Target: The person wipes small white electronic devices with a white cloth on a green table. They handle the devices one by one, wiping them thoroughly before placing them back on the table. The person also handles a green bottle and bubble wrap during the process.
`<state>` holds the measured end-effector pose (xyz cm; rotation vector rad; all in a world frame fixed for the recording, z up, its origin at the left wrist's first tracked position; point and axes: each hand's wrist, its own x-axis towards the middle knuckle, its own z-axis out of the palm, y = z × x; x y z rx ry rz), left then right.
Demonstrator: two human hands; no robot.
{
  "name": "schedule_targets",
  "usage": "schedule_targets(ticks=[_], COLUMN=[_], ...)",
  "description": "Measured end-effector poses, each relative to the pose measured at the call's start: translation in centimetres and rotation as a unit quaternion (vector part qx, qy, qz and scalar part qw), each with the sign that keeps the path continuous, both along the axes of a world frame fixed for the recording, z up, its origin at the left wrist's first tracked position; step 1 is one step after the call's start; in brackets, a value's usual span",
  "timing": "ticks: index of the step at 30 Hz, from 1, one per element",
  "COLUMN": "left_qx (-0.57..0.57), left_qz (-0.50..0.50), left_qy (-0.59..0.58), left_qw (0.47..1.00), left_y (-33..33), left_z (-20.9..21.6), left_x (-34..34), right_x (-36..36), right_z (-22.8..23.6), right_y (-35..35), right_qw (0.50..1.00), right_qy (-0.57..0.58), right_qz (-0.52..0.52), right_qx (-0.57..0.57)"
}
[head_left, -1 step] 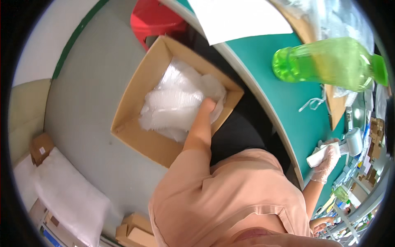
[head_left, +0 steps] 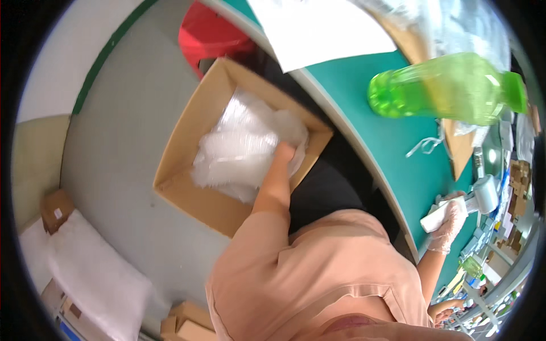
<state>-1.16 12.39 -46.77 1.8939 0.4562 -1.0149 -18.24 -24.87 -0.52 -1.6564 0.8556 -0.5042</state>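
My left hand (head_left: 293,152) reaches down into an open cardboard box (head_left: 190,202) and is at the clear plastic bags (head_left: 236,150) piled inside it. Its fingers are hidden, so whether it grips one of them does not show. Out on the right, over the green table, my right hand (head_left: 448,227) wears a thin clear plastic glove. Its fingers are wrapped round a small white rectangular block (head_left: 435,220). Beside that hand is a pale device with a rounded head (head_left: 485,194), whose kind I cannot make out.
On the green table (head_left: 352,85) lie a green plastic bottle (head_left: 438,88) on its side, a white sheet (head_left: 318,28), clear plastic and a string. A red stool (head_left: 210,37) stands behind the box. White sacks (head_left: 96,273) and cartons (head_left: 187,324) are at lower left.
The view has shifted a little, so the table things sit slightly farther left. Both hands stay where they were, the right still round the white block.
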Motion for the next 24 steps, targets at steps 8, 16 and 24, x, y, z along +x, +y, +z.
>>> schedule_targets(ticks=[8,16,24], left_qx=[-0.123,0.099,0.259], left_qz=[0.200,0.321,0.083], left_qy=[-0.213,-0.603,-0.911], left_qw=[0.948,0.724,0.310], left_y=[7.5,16.6,0.8], left_z=[10.9,44.9,71.9], left_x=[-2.6,7.0,14.3], right_x=[1.2,1.2,1.4], right_z=[0.5,0.4,1.2], right_y=[3.8,4.2,4.5], right_qw=[0.993,0.987,0.986], right_qy=[-0.086,-0.113,-0.100], right_qz=[-0.011,0.055,0.026], right_qx=[0.080,0.099,0.132])
